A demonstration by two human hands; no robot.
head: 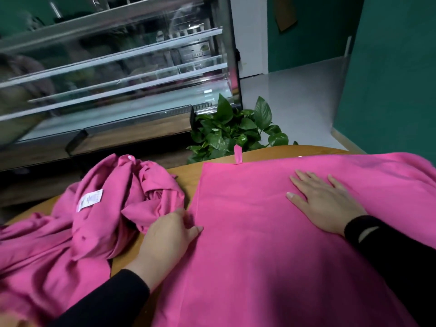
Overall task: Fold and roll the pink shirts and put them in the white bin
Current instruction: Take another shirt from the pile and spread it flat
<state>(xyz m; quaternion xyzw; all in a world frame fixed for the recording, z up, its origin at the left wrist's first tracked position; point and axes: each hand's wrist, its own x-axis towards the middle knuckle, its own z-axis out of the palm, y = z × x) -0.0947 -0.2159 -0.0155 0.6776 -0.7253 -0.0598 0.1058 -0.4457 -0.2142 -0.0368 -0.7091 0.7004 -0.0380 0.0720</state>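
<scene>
At the left of the wooden counter [186,178] lies a crumpled pink shirt [99,215], bunched in a heap with its white label [90,199] showing; it has not been folded. Just beside it, the left hand [168,234] sits at the left edge of the flattened pink shirt [247,244], its grip curled onto that edge, thumb on top; whether the fingers actually pinch the cloth underneath I cannot tell. That shirt is spread smooth across the middle and right of the counter, a small hanging loop [237,154] at its far edge. Further right, the right hand [323,204] rests flat on it, fingers straight and spread, holding nothing. The task looks early: one shirt laid out for folding, no roll made, another waiting. The white bin is not in view. Behind stand a glass display case [113,74] and a leafy plant [233,128].
</scene>
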